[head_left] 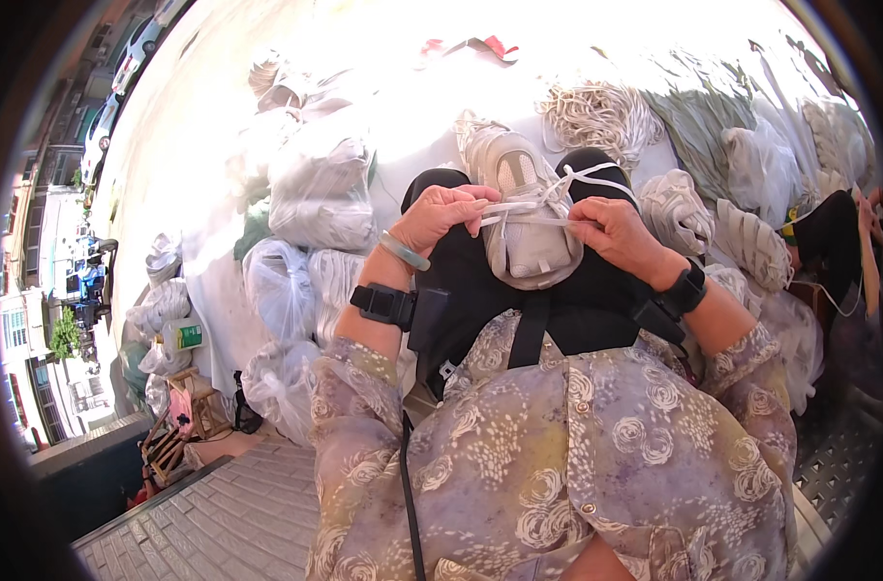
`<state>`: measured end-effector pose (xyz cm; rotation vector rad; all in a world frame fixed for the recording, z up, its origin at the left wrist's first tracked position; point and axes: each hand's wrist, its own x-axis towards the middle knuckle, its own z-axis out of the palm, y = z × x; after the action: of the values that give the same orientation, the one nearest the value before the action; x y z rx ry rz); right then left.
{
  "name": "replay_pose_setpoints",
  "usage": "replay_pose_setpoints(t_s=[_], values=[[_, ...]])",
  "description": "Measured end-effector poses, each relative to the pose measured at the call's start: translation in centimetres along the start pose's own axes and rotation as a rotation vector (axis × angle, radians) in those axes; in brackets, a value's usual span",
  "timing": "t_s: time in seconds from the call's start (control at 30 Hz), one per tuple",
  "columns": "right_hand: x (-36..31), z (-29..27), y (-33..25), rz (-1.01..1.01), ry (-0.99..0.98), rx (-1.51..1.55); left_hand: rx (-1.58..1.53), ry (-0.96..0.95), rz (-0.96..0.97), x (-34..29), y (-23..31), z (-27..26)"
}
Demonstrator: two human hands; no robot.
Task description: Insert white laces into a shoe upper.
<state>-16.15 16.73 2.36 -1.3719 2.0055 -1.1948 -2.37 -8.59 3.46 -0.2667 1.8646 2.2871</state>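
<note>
A pale beige-white sneaker (534, 254) lies on my lap between my black-clad knees, with a mesh panel on its far part. White shoelace (527, 205) crosses its middle, and a loose loop stands out over my right knee. At the shoe's left side, my left hand (448, 215) pinches a stretch of the lace between thumb and fingers. On the right, my right hand (616, 232) is closed on another stretch of it, drawn out sideways. The fingertips partly hide the lace where each hand grips it.
Beyond my right knee lies a heap of white laces (601, 118). Bundled pale shoe parts (676, 213) are on the right, and clear plastic bags (320, 194) of them on the left. Another person's arm (866, 242) shows at the far right. A wooden stool (197, 407) stands lower left.
</note>
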Motion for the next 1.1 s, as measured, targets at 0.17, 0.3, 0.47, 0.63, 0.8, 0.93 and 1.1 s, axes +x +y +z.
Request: replay_pose_setpoints(t_s=[0.17,0.3,0.47,0.63,0.8,0.93,1.1], values=[[-1.0,-0.8,-0.4,-0.046,0.038,-0.107,0.225,0.113,-0.258,0.7,-0.7,0.6],[-2.7,-2.5,-0.3,-0.020,0.114,-0.180,0.150,0.134,-0.066,0.6,-1.7,-0.1],[-5.9,-5.7,2.0,-0.037,0.344,-0.354,0.179,0.130,-0.090,0.9,-2.6,0.6],[-10.2,-8.4,5.5,0.116,0.418,-0.380,0.658,0.274,0.091,1.4,-4.4,2.2],[-9.5,-7.0,4.4,0.259,0.085,-0.305,0.666,0.362,0.066,1.1,-3.8,3.4],[-4.4,-4.0,0.9,0.017,0.071,-0.165,0.938,0.501,0.367,1.4,-3.4,5.3],[1.0,0.9,-1.1,-0.197,0.126,-0.329,1.148,0.503,0.513,3.1,-3.0,8.2]])
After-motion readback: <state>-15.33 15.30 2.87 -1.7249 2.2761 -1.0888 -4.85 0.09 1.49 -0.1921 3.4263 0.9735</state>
